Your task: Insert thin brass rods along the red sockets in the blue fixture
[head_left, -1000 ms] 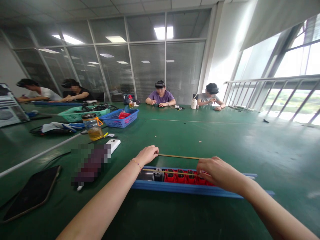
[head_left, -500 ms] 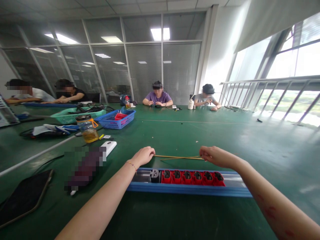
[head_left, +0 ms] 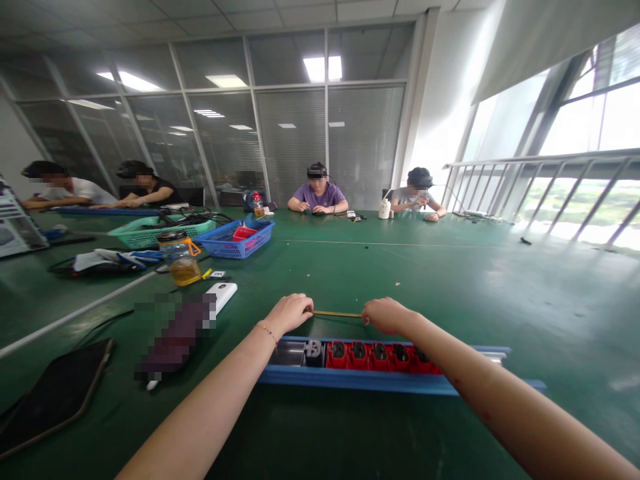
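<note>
Between my two hands stretches a thin yellow strand (head_left: 337,314), perhaps a wire, just above the green table. My left hand (head_left: 291,312) is closed, pinching its left end. My right hand (head_left: 387,315) is closed round the strand farther right, knuckles up, its fingertips partly hidden. Nearer to me, below both hands, lies a long blue rail (head_left: 345,381). A grey-black connector (head_left: 314,353) sits in it, with several red connectors (head_left: 379,357) with dark centres in a row to its right. My right forearm hides the right end of that row.
To the left are a white power bank (head_left: 225,297), a dark phone (head_left: 55,393), a jar of amber liquid (head_left: 181,263), a blue basket (head_left: 237,247) and a green basket (head_left: 150,230). Several people sit at the far side of the table (head_left: 340,273).
My right hand has moved left along the strand, closer to my left hand. The loose crossing ends no longer show separately. The view has shifted slightly.
</note>
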Available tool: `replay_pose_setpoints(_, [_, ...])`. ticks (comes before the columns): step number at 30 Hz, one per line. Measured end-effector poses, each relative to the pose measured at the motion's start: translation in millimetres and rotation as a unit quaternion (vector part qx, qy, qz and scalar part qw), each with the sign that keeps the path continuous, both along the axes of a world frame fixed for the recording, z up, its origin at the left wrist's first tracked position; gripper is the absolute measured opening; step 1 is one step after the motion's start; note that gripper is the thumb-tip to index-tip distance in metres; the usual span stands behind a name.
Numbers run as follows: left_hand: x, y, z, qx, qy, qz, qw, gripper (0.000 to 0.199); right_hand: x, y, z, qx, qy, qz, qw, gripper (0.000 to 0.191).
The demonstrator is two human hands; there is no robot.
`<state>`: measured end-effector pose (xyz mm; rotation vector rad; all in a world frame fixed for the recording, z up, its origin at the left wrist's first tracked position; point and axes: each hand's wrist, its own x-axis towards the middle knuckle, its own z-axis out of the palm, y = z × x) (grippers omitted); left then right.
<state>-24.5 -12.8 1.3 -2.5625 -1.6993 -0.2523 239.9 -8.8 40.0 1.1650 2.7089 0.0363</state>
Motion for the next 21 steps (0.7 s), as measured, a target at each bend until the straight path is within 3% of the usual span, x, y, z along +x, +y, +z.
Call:
replay_pose_setpoints(5, [0, 2, -1.0, 0.000, 0.008, -0.011, 1.000, 0.013, 8, 0, -0.4, 0.012, -0.010, -0.011, 1.000, 0.029])
replay_pose_setpoints(10, [3, 2, 1.0, -0.003, 0.015, -0.015, 1.000, 0.016, 39, 9, -6.4, 0.027, -0.025, -0.069, 0.997, 0.042])
replay_pose_setpoints(21, [12, -4, 7.0, -0.010, 0.018, -0.015, 1.000, 0.020, 64, 16, -16.1, 0.007, -0.018, -0.084, 0.996, 0.024])
